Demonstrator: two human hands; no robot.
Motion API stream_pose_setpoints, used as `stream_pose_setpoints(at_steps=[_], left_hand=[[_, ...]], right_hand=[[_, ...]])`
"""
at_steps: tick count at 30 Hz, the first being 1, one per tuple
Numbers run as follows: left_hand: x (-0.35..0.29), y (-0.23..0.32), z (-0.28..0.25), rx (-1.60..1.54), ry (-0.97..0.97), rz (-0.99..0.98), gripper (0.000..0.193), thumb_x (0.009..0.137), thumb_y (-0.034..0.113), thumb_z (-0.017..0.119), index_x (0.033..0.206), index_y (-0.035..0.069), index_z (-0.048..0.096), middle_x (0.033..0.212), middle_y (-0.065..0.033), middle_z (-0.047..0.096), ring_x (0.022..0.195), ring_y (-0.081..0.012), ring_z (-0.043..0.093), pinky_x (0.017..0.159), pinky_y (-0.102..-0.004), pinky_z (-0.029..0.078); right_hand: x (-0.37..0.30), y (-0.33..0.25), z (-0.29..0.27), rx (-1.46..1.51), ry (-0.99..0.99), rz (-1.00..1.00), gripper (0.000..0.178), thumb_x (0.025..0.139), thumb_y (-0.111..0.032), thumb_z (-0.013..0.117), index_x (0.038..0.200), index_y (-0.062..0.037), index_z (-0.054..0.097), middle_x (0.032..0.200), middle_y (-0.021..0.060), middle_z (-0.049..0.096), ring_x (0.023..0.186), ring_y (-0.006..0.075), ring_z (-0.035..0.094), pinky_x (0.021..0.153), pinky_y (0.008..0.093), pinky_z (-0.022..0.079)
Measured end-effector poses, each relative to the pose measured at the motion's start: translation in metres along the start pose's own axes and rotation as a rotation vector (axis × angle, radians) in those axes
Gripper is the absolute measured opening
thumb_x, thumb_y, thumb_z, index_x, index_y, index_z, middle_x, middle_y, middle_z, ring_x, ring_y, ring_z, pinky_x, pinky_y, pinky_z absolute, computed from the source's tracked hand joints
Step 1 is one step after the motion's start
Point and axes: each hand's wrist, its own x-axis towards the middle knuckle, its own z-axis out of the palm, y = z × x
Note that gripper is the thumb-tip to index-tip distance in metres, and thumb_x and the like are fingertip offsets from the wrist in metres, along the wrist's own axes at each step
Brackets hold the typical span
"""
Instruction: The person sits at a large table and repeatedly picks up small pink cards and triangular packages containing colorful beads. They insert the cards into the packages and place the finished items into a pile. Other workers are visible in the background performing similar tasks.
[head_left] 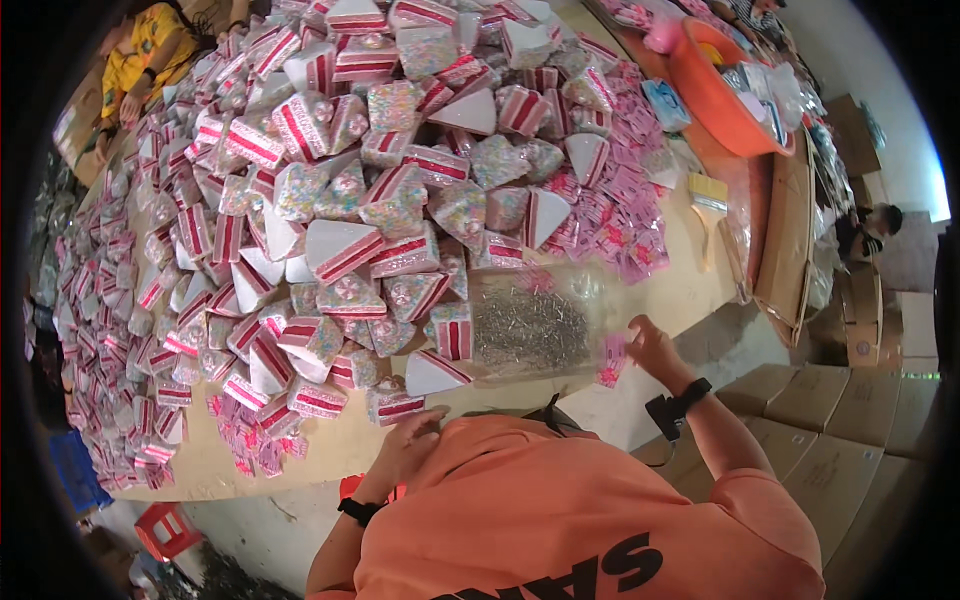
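Note:
A large heap of cake-slice toys in clear wrap (345,250), white with pink-red stripes and sprinkles, covers the table. My left hand (408,440) is at the table's front edge, fingers loosely apart, just below a wrapped cake slice (398,406); I see nothing in it. My right hand (652,352) has its fingers curled at the right edge of a small pink printed card (611,362) and seems to pinch it. Between the hands lies a clear plastic container (535,320) with many small silvery metal pieces inside.
Pink cards (625,220) are piled right of the heap, near a paintbrush (708,215) and an orange basin (715,100). Cardboard boxes (830,410) stack at the right. A red stool (167,530) stands lower left. A person in yellow (155,50) sits far left.

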Motion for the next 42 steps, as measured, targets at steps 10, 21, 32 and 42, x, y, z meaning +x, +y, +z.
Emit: stream_pose_setpoints(at_steps=[10,21,32,42], left_hand=[[-0.002,0.001,0.0,0.004,0.015,-0.119,0.04,0.083,0.01,0.051,0.122,0.003,0.045,0.119,-0.009,0.049,0.108,-0.0167,0.047,0.09,-0.0295,0.039],[-0.005,-0.005,0.024,0.178,0.11,0.049,0.037,0.08,0.007,0.052,0.117,0.005,0.05,0.112,-0.0056,0.054,0.103,-0.015,0.049,0.088,-0.0274,0.039],[0.074,-0.004,0.17,0.121,-0.102,0.074,0.036,0.084,0.013,0.053,0.118,0.003,0.046,0.111,-0.0067,0.053,0.102,-0.0147,0.049,0.087,-0.0292,0.04],[0.196,0.054,0.277,-0.449,-0.108,-0.306,0.042,0.084,0.031,0.054,0.116,0.007,0.042,0.116,-0.0084,0.048,0.097,-0.02,0.053,0.073,-0.0371,0.047]], right_hand=[[-0.022,-0.009,0.038,-0.355,0.188,-0.099,0.058,0.064,-0.025,0.069,0.111,-0.0073,0.041,0.098,0.0197,0.046,0.089,0.0395,0.052,0.072,0.0458,0.045],[-0.005,0.005,0.009,-0.359,0.347,-0.126,0.05,0.06,-0.023,0.073,0.093,-0.0012,0.043,0.093,0.0186,0.046,0.089,0.0369,0.048,0.072,0.0433,0.043],[0.055,0.023,-0.053,-0.298,0.264,-0.369,0.057,0.068,-0.028,0.068,0.111,-0.0009,0.041,0.11,0.0207,0.046,0.096,0.037,0.049,0.078,0.0431,0.043],[0.067,0.037,-0.091,-0.217,0.279,-0.589,0.051,0.072,-0.027,0.065,0.108,0.0024,0.044,0.105,0.0217,0.051,0.091,0.0378,0.053,0.073,0.043,0.047]])
